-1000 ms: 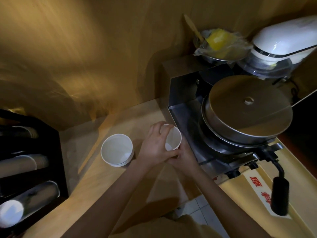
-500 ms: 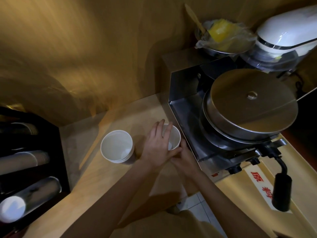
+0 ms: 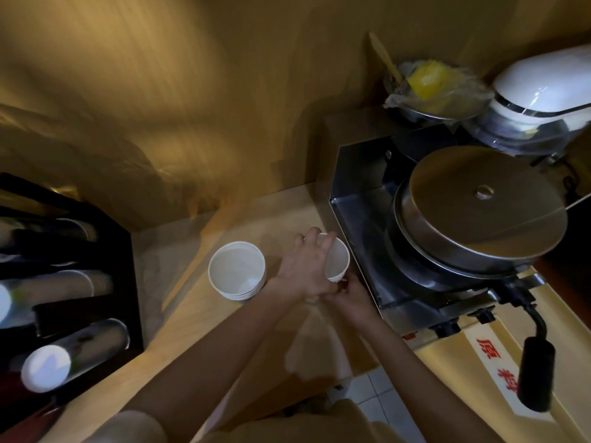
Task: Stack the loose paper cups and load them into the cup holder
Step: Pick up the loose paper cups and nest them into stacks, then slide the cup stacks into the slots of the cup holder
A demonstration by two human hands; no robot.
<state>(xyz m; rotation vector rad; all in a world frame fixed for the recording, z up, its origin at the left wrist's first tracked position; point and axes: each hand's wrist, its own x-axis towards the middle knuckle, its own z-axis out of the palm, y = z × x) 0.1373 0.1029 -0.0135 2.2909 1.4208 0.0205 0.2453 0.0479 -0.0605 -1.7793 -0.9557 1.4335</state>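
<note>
Both hands, left hand (image 3: 307, 266) and right hand (image 3: 350, 294), grip 1 cup stack (image 3: 337, 260) (upright).

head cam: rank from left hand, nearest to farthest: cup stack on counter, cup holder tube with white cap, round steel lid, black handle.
From the left hand:
1. Cup stack on counter, just to its left.
2. Round steel lid, to the right, on the steel machine.
3. Black handle, lower right.
4. Cup holder tube with white cap, far lower left.

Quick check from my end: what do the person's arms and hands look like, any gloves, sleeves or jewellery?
Both hands are bare: no gloves on the left hand or right hand, and no rings or watch visible in the dim light. Forearms are uncovered; a light short sleeve shows at the left upper arm.
</note>
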